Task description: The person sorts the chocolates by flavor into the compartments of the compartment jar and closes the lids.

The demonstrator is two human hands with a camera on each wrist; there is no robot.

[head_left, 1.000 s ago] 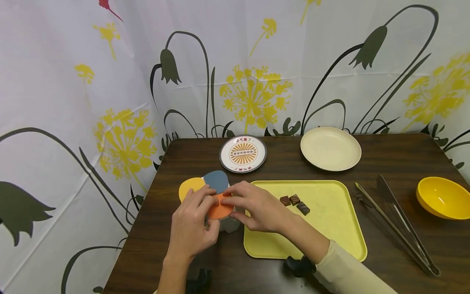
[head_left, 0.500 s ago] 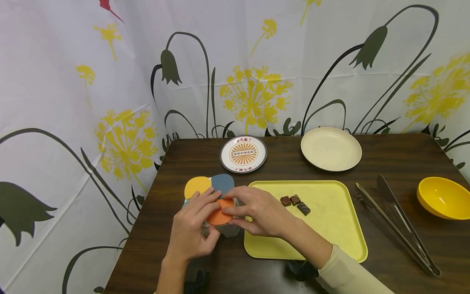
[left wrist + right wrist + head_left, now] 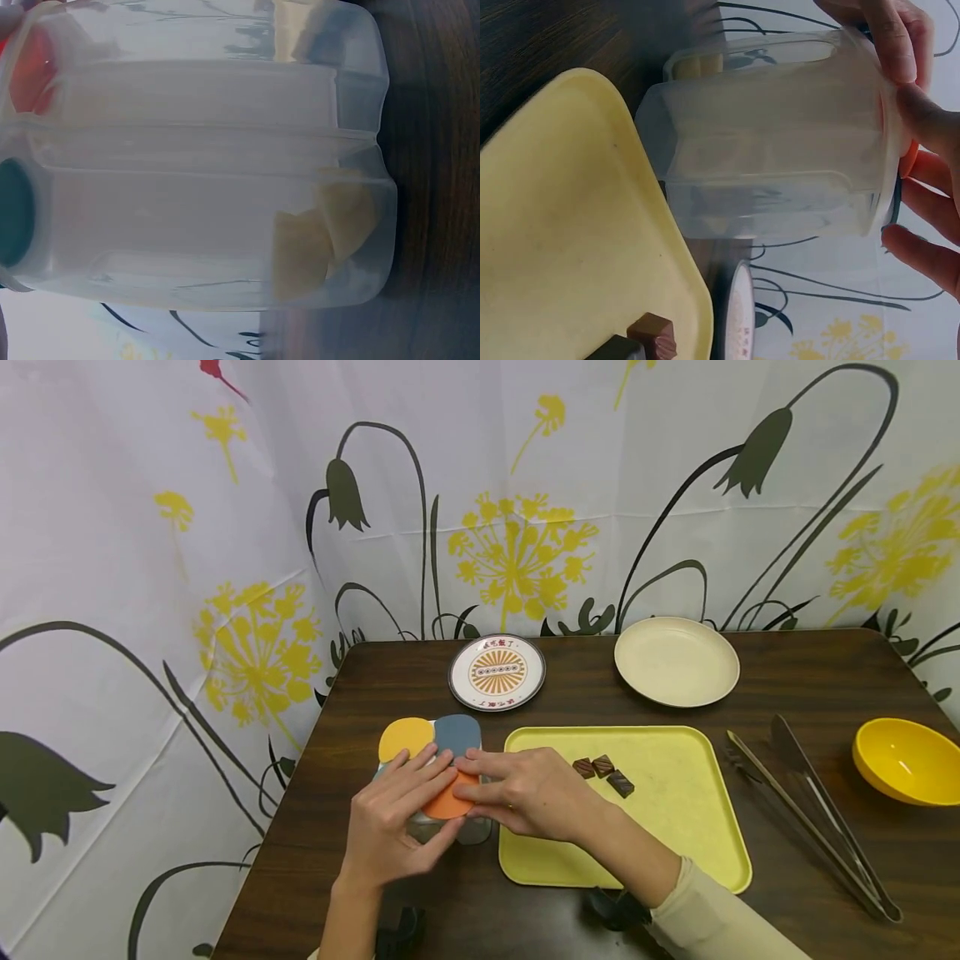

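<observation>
A tall clear plastic container [image 3: 187, 217], divided into compartments, stands on the table with coloured lids on top. The yellow lid [image 3: 405, 737] and the blue-grey lid [image 3: 457, 732] are at its back, the orange lid [image 3: 450, 802] at its front right. A teal lid [image 3: 15, 212] shows in the left wrist view. Pale flat pieces [image 3: 304, 255] lie at the bottom of one compartment. My left hand [image 3: 393, 818] lies across the lids with extended fingers, thumb near the front rim. My right hand [image 3: 528, 789] presses the orange lid from the right, fingertips on it and thumb at its edge.
Right of the container lies a yellow tray [image 3: 675, 827] with several chocolates [image 3: 603, 767]. Metal tongs [image 3: 832, 835] and a yellow bowl [image 3: 907, 764] are farther right. A patterned plate [image 3: 497, 695] and a cream plate [image 3: 675, 664] sit along the back edge.
The container has shifted slightly right and toward me since the first frame. My left fingers have straightened across the lids, and my right hand has followed the orange lid.
</observation>
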